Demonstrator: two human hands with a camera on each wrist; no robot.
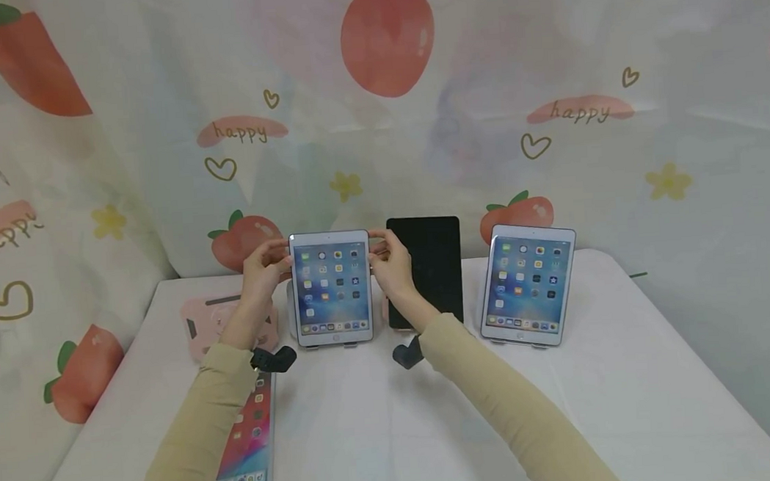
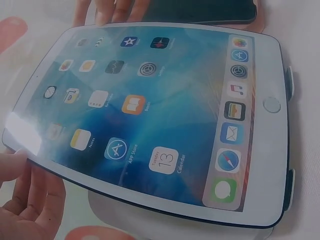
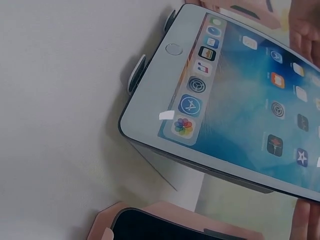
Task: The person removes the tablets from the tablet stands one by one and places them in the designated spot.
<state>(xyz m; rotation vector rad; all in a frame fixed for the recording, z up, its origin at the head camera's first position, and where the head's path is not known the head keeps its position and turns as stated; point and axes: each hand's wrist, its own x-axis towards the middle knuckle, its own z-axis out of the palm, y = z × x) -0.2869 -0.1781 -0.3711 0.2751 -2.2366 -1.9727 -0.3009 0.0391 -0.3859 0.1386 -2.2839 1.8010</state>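
A white tablet (image 1: 332, 288) with a lit blue home screen leans upright on a stand, whose small front hooks (image 2: 291, 82) show under its lower edge. At the tablet's upper left edge, my left hand (image 1: 264, 273) grips it, thumb at the front rim and fingers behind. My right hand (image 1: 393, 266) holds the opposite upper edge between thumb and fingers. In the right wrist view, only part of the right-hand fingers (image 3: 301, 220) shows, at the tablet's side. Just behind the right hand stands a dark-screened tablet (image 1: 441, 266), its pink case edge visible in the wrist views.
Another white tablet (image 1: 526, 283) stands tilted on a stand at the right. A pink case (image 1: 198, 329) is at the left, partly behind the left forearm. In front of it lies a larger tablet (image 1: 254, 440) with a reddish screen. A printed cloth (image 1: 393, 159) hangs behind the white table (image 1: 371, 447).
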